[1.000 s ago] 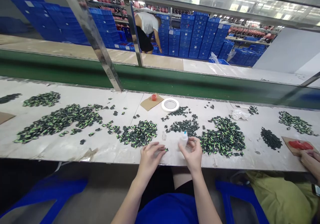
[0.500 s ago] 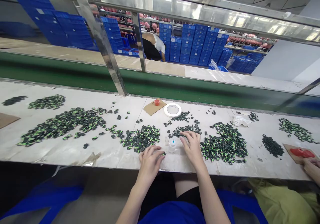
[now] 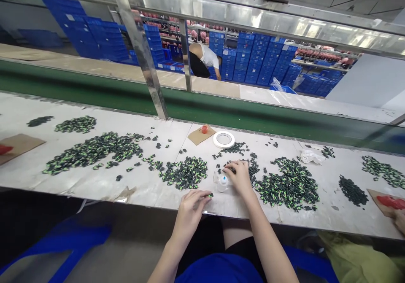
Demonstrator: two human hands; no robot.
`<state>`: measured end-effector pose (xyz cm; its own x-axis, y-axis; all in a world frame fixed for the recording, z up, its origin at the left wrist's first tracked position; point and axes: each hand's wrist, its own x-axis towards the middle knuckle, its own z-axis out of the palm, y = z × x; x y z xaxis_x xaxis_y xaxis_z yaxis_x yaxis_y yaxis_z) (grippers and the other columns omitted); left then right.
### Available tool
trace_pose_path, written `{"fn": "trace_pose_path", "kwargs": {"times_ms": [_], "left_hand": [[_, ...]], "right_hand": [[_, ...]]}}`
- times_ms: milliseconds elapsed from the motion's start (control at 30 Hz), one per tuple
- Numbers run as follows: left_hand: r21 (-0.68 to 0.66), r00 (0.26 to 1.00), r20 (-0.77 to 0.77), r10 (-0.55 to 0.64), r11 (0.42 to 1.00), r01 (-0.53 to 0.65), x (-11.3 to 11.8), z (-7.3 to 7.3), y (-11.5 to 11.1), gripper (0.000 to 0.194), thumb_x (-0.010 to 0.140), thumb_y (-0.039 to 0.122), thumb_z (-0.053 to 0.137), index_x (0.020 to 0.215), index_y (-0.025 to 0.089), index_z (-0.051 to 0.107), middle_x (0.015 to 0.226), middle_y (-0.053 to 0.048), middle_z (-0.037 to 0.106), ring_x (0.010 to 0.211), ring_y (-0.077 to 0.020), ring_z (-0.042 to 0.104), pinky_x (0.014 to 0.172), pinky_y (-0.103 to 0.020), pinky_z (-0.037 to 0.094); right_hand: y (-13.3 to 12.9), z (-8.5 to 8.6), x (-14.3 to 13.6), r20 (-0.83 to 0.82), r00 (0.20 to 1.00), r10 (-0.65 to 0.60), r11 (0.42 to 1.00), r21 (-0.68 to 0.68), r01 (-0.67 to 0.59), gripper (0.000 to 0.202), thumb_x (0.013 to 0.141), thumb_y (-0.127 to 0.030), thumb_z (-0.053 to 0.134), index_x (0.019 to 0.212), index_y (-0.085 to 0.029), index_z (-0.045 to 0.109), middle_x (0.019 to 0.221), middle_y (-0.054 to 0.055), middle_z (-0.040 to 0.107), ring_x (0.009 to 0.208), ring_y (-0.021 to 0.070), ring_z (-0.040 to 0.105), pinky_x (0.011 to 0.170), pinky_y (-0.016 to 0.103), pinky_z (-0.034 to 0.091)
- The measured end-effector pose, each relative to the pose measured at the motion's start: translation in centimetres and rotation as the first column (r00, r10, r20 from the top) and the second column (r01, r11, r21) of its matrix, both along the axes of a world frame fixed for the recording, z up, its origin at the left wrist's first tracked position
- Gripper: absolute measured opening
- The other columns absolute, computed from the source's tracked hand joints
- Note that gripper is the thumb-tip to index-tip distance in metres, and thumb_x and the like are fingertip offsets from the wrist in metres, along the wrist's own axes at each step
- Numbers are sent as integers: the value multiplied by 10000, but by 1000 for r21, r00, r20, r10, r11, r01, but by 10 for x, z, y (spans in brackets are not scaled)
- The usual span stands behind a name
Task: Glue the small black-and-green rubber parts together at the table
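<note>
Between the fingertips of my left hand is a small black-and-green piece, held just above the table's front edge. My right hand is closed, its fingertips together above a small clear container with a blue tip; what they pinch is too small to make out. Small plain dark pieces lie partly hidden behind that hand. One pile of black-and-green pieces lies to the left of the container, and a bigger pile lies to the right.
Behind my hands are a white tape roll and a red pot on cardboard. Crumpled tissue lies at the right. A metal post rises at the table's back edge. Another person's hand shows at far right.
My right hand's fingers have drawn together, near the container's tip. My left hand has lifted its piece slightly off the pile's side. The whole view has shifted, with things sitting further right.
</note>
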<state>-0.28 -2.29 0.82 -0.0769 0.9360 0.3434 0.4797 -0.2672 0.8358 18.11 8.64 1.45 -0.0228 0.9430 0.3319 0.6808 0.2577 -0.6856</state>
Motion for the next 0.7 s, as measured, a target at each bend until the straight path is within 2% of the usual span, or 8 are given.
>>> {"fn": "trace_pose_path", "kwargs": {"times_ms": [133, 200, 267, 367, 433, 533, 700], "left_hand": [[18, 995, 84, 46, 999, -47, 5, 14, -4, 136, 842, 325, 617, 835, 245, 727, 842, -32, 740, 845, -209, 677, 765, -317, 547], [51, 994, 107, 29, 998, -34, 10, 22, -5, 145, 847, 337, 622, 833, 243, 731, 820, -30, 735, 813, -195, 671, 747, -301, 547], [98, 994, 110, -10, 995, -1, 17, 31, -4, 163, 866, 336, 605, 849, 239, 735, 803, -31, 735, 794, -188, 664, 745, -300, 541], [142, 996, 84, -44, 989, 31, 26, 40, -3, 174, 888, 321, 583, 900, 244, 739, 807, -33, 739, 793, -187, 659, 759, -315, 531], [153, 997, 66, -36, 988, 26, 29, 43, -3, 172, 889, 317, 583, 918, 250, 739, 813, -34, 741, 800, -192, 659, 759, -326, 528], [159, 998, 49, -42, 987, 34, 31, 43, -4, 172, 894, 312, 579, 920, 249, 738, 815, -36, 742, 799, -193, 661, 761, -331, 526], [138, 993, 88, -73, 989, 60, 31, 42, -7, 170, 895, 296, 578, 914, 236, 736, 832, -43, 742, 820, -191, 667, 767, -320, 537]], "right_hand": [[-34, 21, 21, -171, 982, -82, 997, -8, 82, 286, 867, -399, 553, 857, -190, 748, 862, 92, 729, 798, 228, 634, 706, 384, 524], [-60, 33, 23, -412, 898, -157, 988, -61, 145, 273, 793, -433, 646, 836, -187, 757, 811, 77, 739, 702, 208, 649, 651, 361, 547], [-84, 45, 16, -523, 840, -143, 989, -101, 106, 246, 742, -412, 702, 833, -194, 771, 791, 65, 742, 647, 190, 649, 590, 330, 559], [-110, 56, -1, -591, 805, -52, 992, -122, -25, 201, 739, -382, 708, 808, -208, 781, 802, 61, 741, 651, 183, 659, 512, 284, 560], [-116, 57, -10, -607, 793, -49, 989, -140, -46, 188, 744, -375, 705, 810, -217, 782, 810, 62, 742, 693, 195, 676, 492, 268, 563], [-117, 53, -13, -619, 783, -60, 982, -177, -65, 188, 747, -381, 708, 809, -219, 782, 838, 67, 751, 773, 220, 697, 543, 284, 592], [-115, 46, -11, -665, 745, -46, 966, -220, -137, 198, 748, -377, 718, 816, -203, 781, 801, 55, 751, 707, 206, 702, 606, 321, 623]]}}
